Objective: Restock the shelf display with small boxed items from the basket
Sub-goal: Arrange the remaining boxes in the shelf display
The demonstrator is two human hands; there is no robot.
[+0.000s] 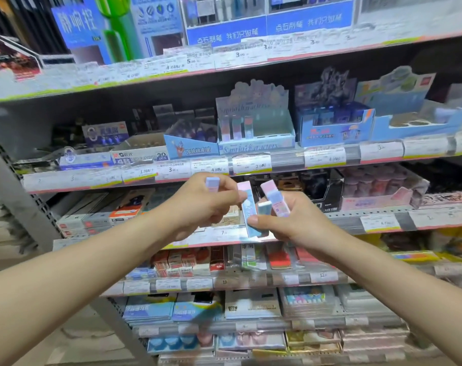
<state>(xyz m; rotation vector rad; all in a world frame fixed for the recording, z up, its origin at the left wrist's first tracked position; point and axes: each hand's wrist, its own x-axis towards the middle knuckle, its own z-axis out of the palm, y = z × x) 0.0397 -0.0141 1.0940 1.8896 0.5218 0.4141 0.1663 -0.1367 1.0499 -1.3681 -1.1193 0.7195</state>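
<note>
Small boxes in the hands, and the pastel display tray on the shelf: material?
Small boxes: look like printed paperboard sleeves with a slight sheen, sharp folded edges, pastel pink-blue print; contents not visible. Pastel display tray: seems thin printed cardboard, with a die-cut scalloped header and folded walls. Both hedged; the image is blurry.

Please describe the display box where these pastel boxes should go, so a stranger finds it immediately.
Look at the shelf just above both hands. Near its middle stands a pale blue display box with a scalloped cartoon back card. Unlike its fuller neighbours, it holds only three upright pastel boxes at its left; the rest is empty.
</note>
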